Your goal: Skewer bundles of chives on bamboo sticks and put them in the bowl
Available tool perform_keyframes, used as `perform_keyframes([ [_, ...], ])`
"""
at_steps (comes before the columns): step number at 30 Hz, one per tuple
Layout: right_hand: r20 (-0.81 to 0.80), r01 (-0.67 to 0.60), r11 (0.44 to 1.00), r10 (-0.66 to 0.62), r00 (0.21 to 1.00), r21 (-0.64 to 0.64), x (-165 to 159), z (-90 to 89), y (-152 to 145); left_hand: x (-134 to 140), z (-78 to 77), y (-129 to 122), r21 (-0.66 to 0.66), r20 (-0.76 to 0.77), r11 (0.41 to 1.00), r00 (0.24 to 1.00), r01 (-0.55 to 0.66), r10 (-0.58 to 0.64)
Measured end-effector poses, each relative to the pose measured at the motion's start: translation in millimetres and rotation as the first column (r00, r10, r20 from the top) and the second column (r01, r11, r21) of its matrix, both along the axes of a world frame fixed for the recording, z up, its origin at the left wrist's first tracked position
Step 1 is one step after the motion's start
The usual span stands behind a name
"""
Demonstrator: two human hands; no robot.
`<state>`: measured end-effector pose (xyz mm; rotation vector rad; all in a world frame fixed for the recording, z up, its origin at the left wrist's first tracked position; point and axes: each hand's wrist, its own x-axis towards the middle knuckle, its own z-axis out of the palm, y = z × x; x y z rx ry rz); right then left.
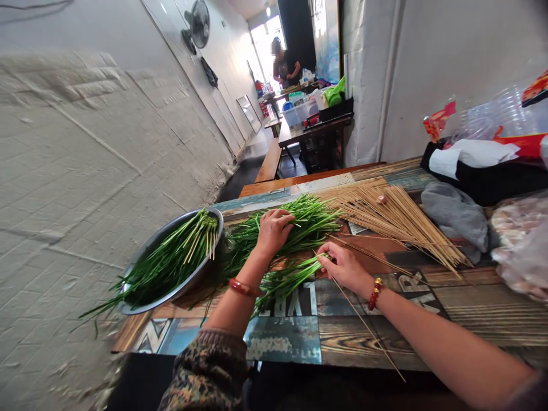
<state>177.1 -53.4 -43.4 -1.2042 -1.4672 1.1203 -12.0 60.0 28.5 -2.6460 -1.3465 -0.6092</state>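
Note:
My right hand [346, 269] is closed around the pale stem ends of a small bunch of garlic chives [295, 278] and a thin bamboo skewer [368, 326]. The skewer slants down past the table's front edge. Over a larger heap of loose chives [314, 212], my left hand [274, 233] has its fingers bent and pinched on a few stems. To the left, a metal bowl [216, 214] holds chives threaded onto skewers, their long leaves hanging over the rim. Loose bamboo skewers [398, 222] lie fanned out on the right.
A grey plastic bag [456, 217] and a clear bag of pale food [524, 245] sit at the right, with plastic packaging behind. The patterned table [282, 339] stands beside a white brick wall [85, 171]. A person [286, 67] stands at a farther table.

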Motion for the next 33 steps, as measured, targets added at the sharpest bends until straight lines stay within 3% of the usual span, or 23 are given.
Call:
perform_keyframes([
  [6,-0.046,0.02,0.999,-0.022,0.999,-0.039,-1.1,-2.5,1.4,7.5,-2.3,0.1,0.058,0.164,0.997,0.985,0.042,-0.051],
  [10,-0.077,0.009,0.996,-0.016,0.997,-0.092,-1.1,1.6,0.3,16.0,21.1,-12.2,0.136,0.377,0.988,0.919,0.073,-0.12],
  [13,-0.026,0.016,0.997,-0.018,1.0,-0.079,0.3,8.2,-2.1,22.0,36.6,-28.1,0.168,0.397,0.981,0.904,0.096,-0.156],
  [16,0.035,0.06,0.998,-0.059,0.998,-0.023,2.1,15.0,-5.0,24.0,30.4,-43.2,0.026,0.301,0.984,0.938,0.175,-0.175],
  [20,0.081,0.132,0.988,-0.138,0.987,0.075,4.0,20.9,-9.2,23.9,-2.2,-55.1,-0.245,0.378,0.961,0.926,0.125,-0.024],
  [22,0.107,0.143,0.981,-0.157,0.982,0.128,5.0,23.0,-11.6,25.7,-15.4,-58.6,-0.397,0.468,0.908,0.88,0.135,0.074],
  [25,0.14,0.147,0.972,-0.174,0.975,0.183,7.8,26.6,-14.8,31.4,-22.7,-63.2,-0.562,0.575,0.79,0.802,0.243,0.163],
  [29,0.118,0.121,0.982,-0.139,0.983,0.147,12.3,29.3,-16.4,35.6,-19.3,-68.1,-0.616,0.674,0.698,0.703,0.365,0.227],
  [33,0.077,0.085,0.996,-0.087,0.993,0.03,11.9,27.3,-16.6,31.5,-17.8,-71.1,-0.599,0.7,0.711,0.672,0.369,0.241],
])
